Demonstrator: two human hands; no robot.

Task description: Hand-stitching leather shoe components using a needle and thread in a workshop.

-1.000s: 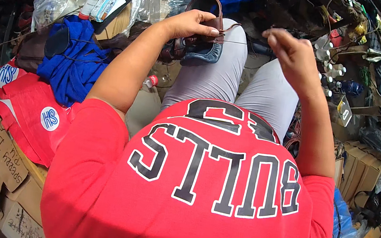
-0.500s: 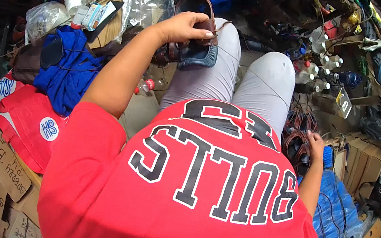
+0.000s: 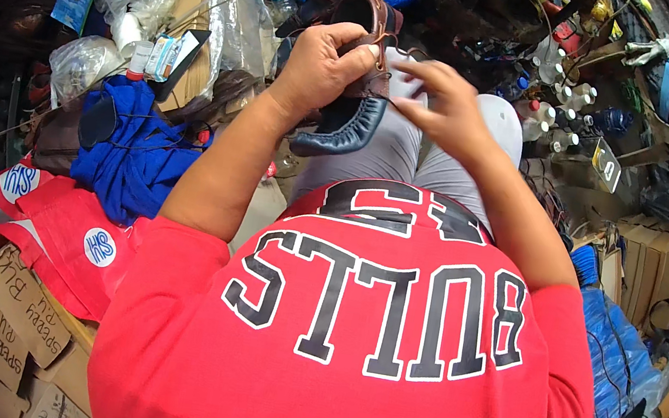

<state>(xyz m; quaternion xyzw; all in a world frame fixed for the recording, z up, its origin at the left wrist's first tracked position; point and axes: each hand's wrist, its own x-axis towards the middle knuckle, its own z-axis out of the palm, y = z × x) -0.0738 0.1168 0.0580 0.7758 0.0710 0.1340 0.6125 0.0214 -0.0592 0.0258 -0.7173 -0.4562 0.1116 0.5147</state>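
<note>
Over the lap, left hand (image 3: 321, 62) clasping shoe (image 3: 353, 94)

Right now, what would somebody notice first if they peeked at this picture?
First, the big red shirt filling the bottom middle. Just above it, over the person's lap, the left hand grips a brown and dark blue shoe, and the right hand pinches at it from the other side. On the left lies a bright blue cloth in a messy pile, and white bottles stand in a group at upper right.
</note>
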